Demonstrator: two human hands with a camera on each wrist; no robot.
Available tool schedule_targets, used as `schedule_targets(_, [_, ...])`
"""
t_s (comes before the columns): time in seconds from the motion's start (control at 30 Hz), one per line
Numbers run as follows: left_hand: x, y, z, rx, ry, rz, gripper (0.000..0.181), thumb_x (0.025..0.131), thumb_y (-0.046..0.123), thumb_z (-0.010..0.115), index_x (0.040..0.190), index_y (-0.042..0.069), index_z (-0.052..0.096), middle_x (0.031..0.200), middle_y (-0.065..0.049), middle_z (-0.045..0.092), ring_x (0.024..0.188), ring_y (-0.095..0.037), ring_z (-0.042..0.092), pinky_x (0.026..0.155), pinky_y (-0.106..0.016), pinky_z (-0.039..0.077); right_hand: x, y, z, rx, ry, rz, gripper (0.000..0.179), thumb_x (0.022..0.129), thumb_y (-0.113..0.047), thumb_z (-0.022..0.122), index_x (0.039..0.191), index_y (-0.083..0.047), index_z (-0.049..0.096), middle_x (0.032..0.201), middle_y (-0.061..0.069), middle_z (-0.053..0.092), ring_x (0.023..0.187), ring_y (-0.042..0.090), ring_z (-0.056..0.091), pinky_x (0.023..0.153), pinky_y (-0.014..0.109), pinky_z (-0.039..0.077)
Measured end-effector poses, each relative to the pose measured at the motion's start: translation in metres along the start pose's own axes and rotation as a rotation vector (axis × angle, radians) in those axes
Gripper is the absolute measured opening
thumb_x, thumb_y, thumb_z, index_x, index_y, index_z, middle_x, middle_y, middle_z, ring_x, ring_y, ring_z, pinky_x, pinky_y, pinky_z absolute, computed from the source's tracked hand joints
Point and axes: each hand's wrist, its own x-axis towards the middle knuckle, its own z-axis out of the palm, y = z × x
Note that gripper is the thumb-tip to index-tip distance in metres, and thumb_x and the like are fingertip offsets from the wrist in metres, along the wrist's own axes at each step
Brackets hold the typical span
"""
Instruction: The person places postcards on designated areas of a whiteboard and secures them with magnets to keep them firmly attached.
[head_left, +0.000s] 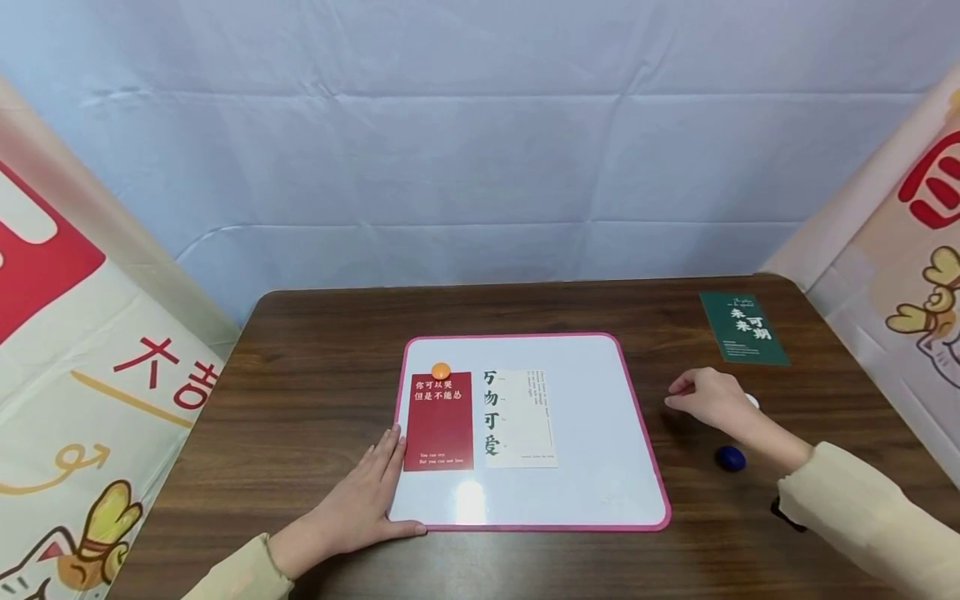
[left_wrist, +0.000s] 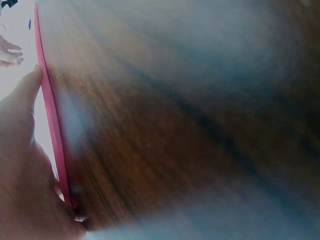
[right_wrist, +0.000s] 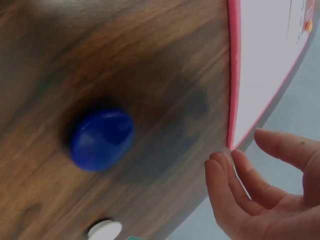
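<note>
A whiteboard [head_left: 600, 450] with a pink frame lies flat on the table. My left hand [head_left: 360, 492] rests on its lower left corner, fingers along the left side and thumb at the bottom edge. On the board, a red card [head_left: 442, 433] has an orange round magnet [head_left: 441, 372] at its top edge, and a white card [head_left: 528, 425] lies beside it. My right hand [head_left: 708, 398] hovers right of the board, thumb and bent fingers apart with nothing between them. Near it are a blue round magnet [right_wrist: 102, 140] and a white round magnet [right_wrist: 105, 230].
A green card [head_left: 745, 328] lies at the back right of the brown table [head_left: 322, 358]. Something small and black [head_left: 787, 514] is partly hidden by the right sleeve. A pale cloth [head_left: 465, 167] hangs behind the table, with printed sheets on both sides.
</note>
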Motion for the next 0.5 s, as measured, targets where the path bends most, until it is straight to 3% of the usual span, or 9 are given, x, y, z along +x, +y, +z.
schedule_targets(0.5, [0.001,-0.001,0.001,0.007,-0.002,0.002,0.111,0.071,0.079,0.042,0.144,0.000,0.015,0.152,-0.014,0.007,0.138,-0.027,0.011,0.107,-0.044,0.024,-0.008,0.027,-0.011,-0.056,-0.077,0.008,0.023,0.077,-0.021,0.068,0.081,0.002,0.065,0.076,0.007,0.063,0.071,0.022,0.056,0.062,0.039,0.045])
